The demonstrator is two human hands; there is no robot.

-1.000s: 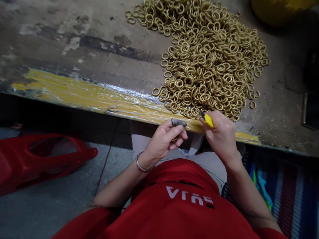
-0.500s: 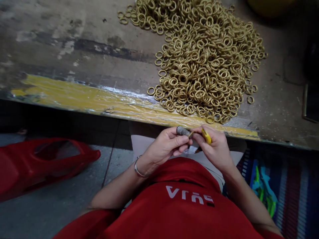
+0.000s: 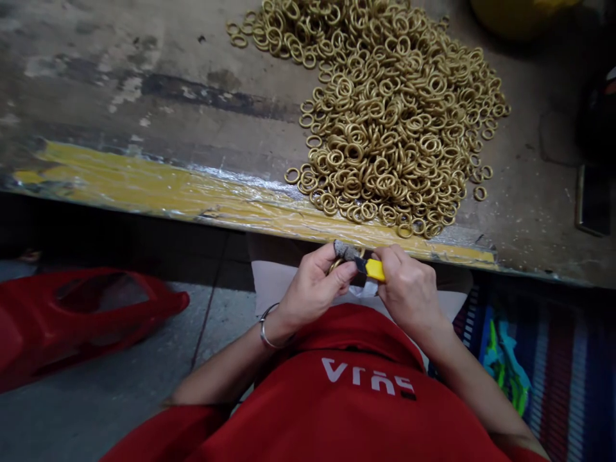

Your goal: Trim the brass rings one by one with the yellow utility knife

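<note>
My left hand (image 3: 312, 285) pinches a small brass-coloured ring (image 3: 335, 264) between thumb and index finger. A grey speckled cover (image 3: 345, 251) wraps that index finger. In my right hand (image 3: 411, 289) is a yellow utility knife (image 3: 375, 269), its dark front end against the left thumb and finger cover. Part of the ring is hidden by the fingers. Both hands are over my lap, just off the table's front edge. Beyond them a large heap of similar rings (image 3: 385, 135) lies on the table.
Yellow tape (image 3: 144, 189) covers the front edge of the worn table (image 3: 96, 96). A dark, phone-like rectangle (image 3: 595, 200) and a yellow rounded object (image 3: 522, 16) are at the right. A red plastic seat (image 3: 29, 327) stands lower left; striped fabric (image 3: 553, 378) lies lower right.
My right hand has turned the knife, so its yellow body now points left towards the left fingers. The ring shows more clearly in my left hand, which has shifted slightly left.
</note>
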